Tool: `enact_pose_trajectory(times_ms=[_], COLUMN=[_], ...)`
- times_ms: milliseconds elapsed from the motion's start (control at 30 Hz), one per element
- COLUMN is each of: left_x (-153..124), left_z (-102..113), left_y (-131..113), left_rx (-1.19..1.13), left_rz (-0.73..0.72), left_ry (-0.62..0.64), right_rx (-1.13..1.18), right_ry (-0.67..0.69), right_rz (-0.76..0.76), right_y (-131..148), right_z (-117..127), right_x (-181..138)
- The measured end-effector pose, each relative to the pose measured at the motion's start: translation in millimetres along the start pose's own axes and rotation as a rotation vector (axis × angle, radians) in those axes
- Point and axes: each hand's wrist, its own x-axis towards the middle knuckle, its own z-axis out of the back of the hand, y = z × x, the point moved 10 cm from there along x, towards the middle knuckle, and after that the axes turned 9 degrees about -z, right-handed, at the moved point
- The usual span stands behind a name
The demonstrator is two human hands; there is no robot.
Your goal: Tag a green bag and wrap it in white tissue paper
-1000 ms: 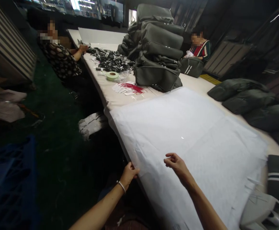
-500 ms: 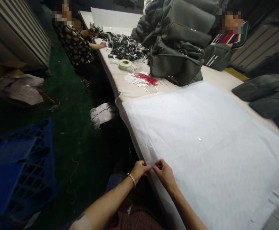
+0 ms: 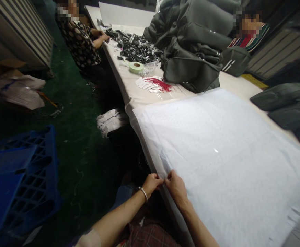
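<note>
My left hand is at the near table edge, thumb and fingers pinched together, with a bracelet on the wrist. Close against it, my right hand is also closed in a pinch, over the border of a white sheet. The fingertips of the two hands nearly meet. Whatever lies between them is too small or hidden to make out. The thin sheet is spread over the table and drapes down its edge, with creases just beyond my fingers. A small shiny scrap lies on it.
Beyond the sheet lie white tags with red strings, a roll of pale green tape and a heap of black straps. Dark grey bags are piled behind. Two people sit at the table. A blue pallet is on the floor at left.
My hands stay pinched at the table edge, and their fingertips have come slightly closer together. The person at far left has brought both hands together. The view has shifted slightly.
</note>
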Motion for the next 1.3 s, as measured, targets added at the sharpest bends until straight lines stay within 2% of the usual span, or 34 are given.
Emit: enact_pose_trajectory(times_ms=[233,600,967,1133,1300], left_x=[-1.3,1.8,-0.4,-0.6,6.3], left_z=[-0.4,-1.1,-0.5,-4.2,-1.8], left_y=[-1.7,3.9,-0.7,-1.0,1.0], left_rx=[-0.012,-0.037,-0.016,-0.040,0.030], left_rz=[-0.003,0.020,0.054,0.048,0.029], left_ry=[-0.007,-0.002,0.093,0.154,0.069], right_rx=[-0.093,-0.192,-0.076,-0.111,-0.075], right_ry=[-0.001,-0.034,-0.080,-0.070,-0.095], right_rz=[-0.012,-0.108,-0.254,-0.228,-0.194], right_y=[5.3,-4.9,-47.1,-46.8,-44.0], right_z=[3.7,14.5,27.8,18.0,14.2], right_x=[-6.1,-17.7,-27.9,-27.3,-25.9])
